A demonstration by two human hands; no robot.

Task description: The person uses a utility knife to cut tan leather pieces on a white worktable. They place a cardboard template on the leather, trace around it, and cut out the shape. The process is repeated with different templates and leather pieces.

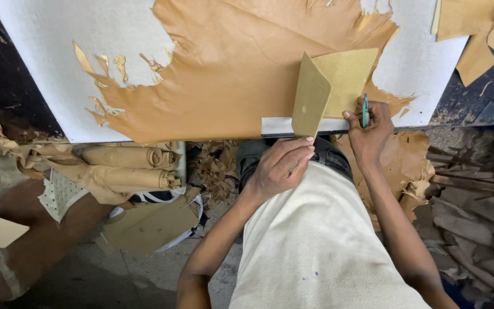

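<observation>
At the near edge of the white cutting board (75,68), right in front of the person's body, both hands meet around a stiff olive-tan pattern piece (311,94). The left hand (278,166) sits just below the board's edge, fingers curled and pinching the lower tip of that piece between thumb and fingertips, so the piece stands lifted and tilted rather than lying flat. Its long axis runs away from the left hand, up and slightly to the right, toward a pointed top corner. Just to the right of it, touching or overlapping, a second flat panel of the same colour (351,74) lies on the large tan leather hide (230,68) that spreads across the board beyond both hands. The right hand (370,129) rests at the board's edge beside the flat panel's lower corner, closed in a grip around a slim teal-handled tool (365,110) held upright; whether its tip touches the leather I cannot tell. The lifted piece lies between the two hands, nearer the left one, which alone holds it. Left of the left hand, under the board, lie rolled tan hides (130,166) and a flat cardboard sheet (150,226); right of the right hand, stacked wooden strips (475,223) and leather offcuts (407,166)
</observation>
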